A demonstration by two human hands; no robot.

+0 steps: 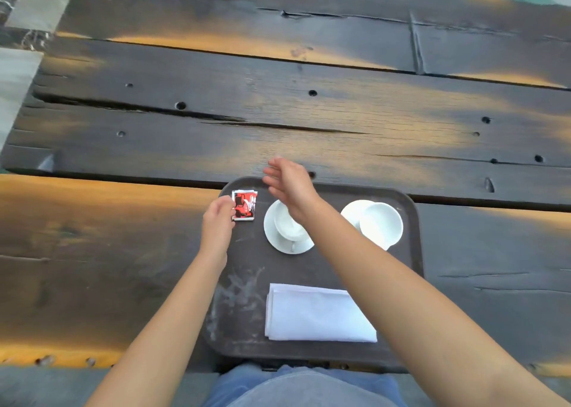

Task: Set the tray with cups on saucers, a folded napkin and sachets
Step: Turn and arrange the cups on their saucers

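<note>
A dark brown tray (pixel 411 252) lies at the table's near edge. Two white cups stand on white saucers on its far half: the left cup (pixel 289 226) is partly hidden by my right forearm, the right cup (pixel 381 224) is in full view. A folded white napkin (pixel 318 314) lies on the tray's near half. Red and white sachets (pixel 244 205) rest in a small stack in the tray's far left corner. My left hand (pixel 217 219) touches the stack's left edge with its fingertips. My right hand (pixel 289 184) hovers above the tray's far edge, fingers apart, holding nothing.
The table (pixel 278 113) is made of dark, cracked wooden planks with bolt holes and worn orange patches. A grey floor shows past its left end. My lap in blue cloth (pixel 302 388) is against the near edge.
</note>
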